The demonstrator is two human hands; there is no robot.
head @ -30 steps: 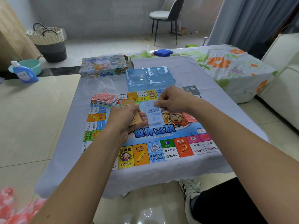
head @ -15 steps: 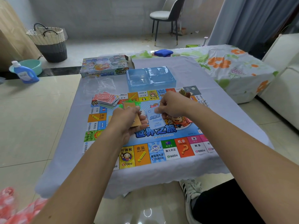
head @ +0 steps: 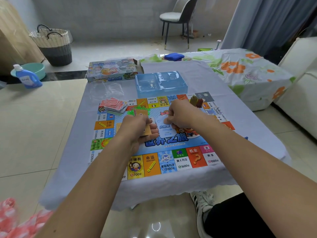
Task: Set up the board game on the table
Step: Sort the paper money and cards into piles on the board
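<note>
Left grip: the left hand (head: 137,127) has its fingers curled round a small stack of tan paper money (head: 147,130), held just above the board.
Right grip: the right hand (head: 181,115) pinches the top of one pale blue bill (head: 166,129) between thumb and fingers. The bill hangs down right beside the tan stack.
Board: the game board (head: 154,160) lies flat on the surface (head: 223,83), under both grips. It has bright squares round its edge and a blue middle with big letters.
Red cards: a messy pile of red cards (head: 114,105) sits on the board, past the left grip and off to its left.
Green bits: small green pieces (head: 132,111) lie on the board just past the left grip, next to more tan paper.
Game pieces: a brown and a dark red piece (head: 196,101) stand on the board just past the right grip.
Blue tray: a clear blue plastic tray (head: 161,83) sits farther off, past both grips, touching the far edge of the board.
Game box: the picture box (head: 112,70) rests at the far left corner of the surface, well apart from the grips.
Plastic wrap: clear wrap (head: 108,90) lies between the box and the red cards.
Floor: a basket (head: 54,45), a blue bottle (head: 27,77) and a chair (head: 178,16) are far away.
</note>
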